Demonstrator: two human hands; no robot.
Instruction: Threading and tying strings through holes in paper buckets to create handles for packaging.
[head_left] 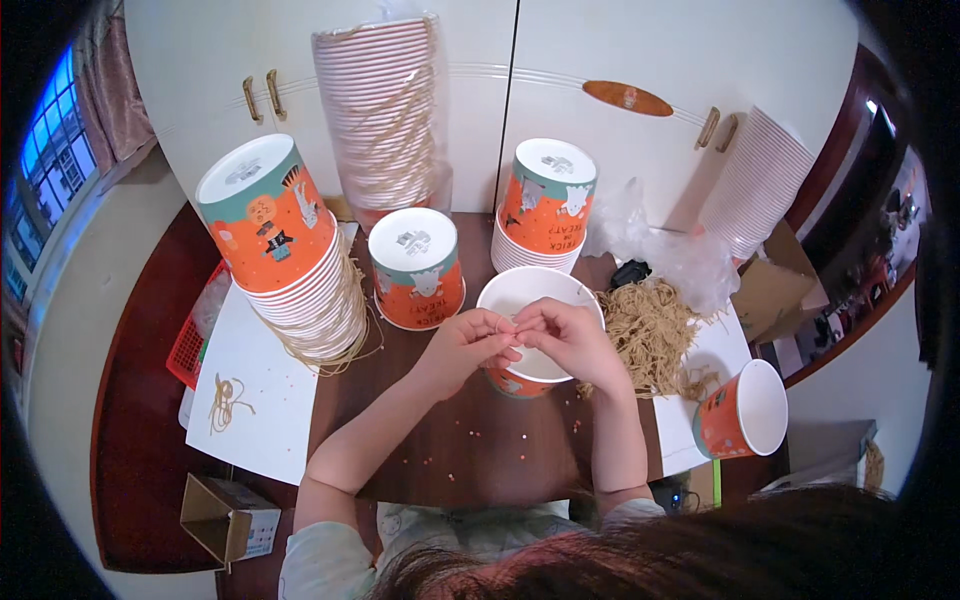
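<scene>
Both my hands meet over the open mouth of a white-lined orange paper bucket (530,285), which stands upright on the brown table (480,470). My left hand (462,348) is closed in a pinch, its fingertips almost touching those of the right. My right hand (572,345) pinches too, thumb against fingers. Whatever lies between the fingertips is too small to make out. To the right of the bucket is a heap of tan cords (648,335). An upside-down orange bucket (418,270) stands just beyond my left hand.
Nested bucket stacks stand at left (270,230), at back (385,120), behind the open bucket (545,205) and at far right (755,180). One bucket (745,410) tilts at the right edge. A loose cord (228,405) lies on white paper (250,345); a cardboard box (230,520) sits below.
</scene>
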